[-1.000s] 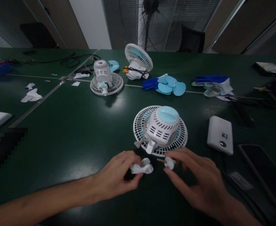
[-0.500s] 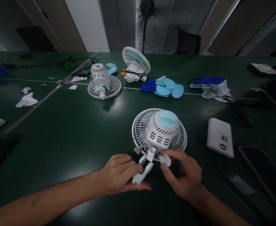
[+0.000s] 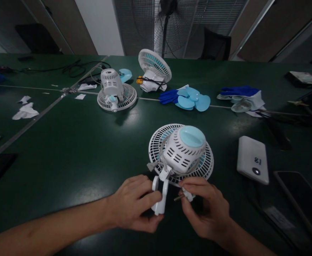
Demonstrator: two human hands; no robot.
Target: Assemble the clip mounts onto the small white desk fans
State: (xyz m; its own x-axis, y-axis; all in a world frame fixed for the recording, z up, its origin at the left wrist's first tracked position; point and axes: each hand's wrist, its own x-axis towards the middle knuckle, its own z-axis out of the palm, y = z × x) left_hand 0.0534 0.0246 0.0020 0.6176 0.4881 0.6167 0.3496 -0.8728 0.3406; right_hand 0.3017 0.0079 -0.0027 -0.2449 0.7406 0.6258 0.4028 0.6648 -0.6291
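A small white fan (image 3: 184,151) lies grille-down on the green table, its motor housing and light-blue cap facing up. My left hand (image 3: 138,202) is closed around a white forked plastic bracket (image 3: 160,201), its two prongs pointing up toward the fan's neck piece (image 3: 165,173). Between thumb and fingers, my right hand (image 3: 205,206) pinches a white knob screw (image 3: 188,195) whose metal shaft points left toward the bracket. The shaft is apart from the bracket. A cord loops around the motor housing.
Behind stand a second fan without its base (image 3: 114,89) and a third, tilted fan (image 3: 154,71). Light-blue fan blades (image 3: 194,99) lie beside blue gloves (image 3: 169,96). At right are a white power bank (image 3: 252,160), a phone (image 3: 300,202) and more gloves (image 3: 240,93).
The bracket has turned more upright in my left hand. My right hand has lowered slightly and turned the knob screw, so its metal shaft now points left toward the bracket.
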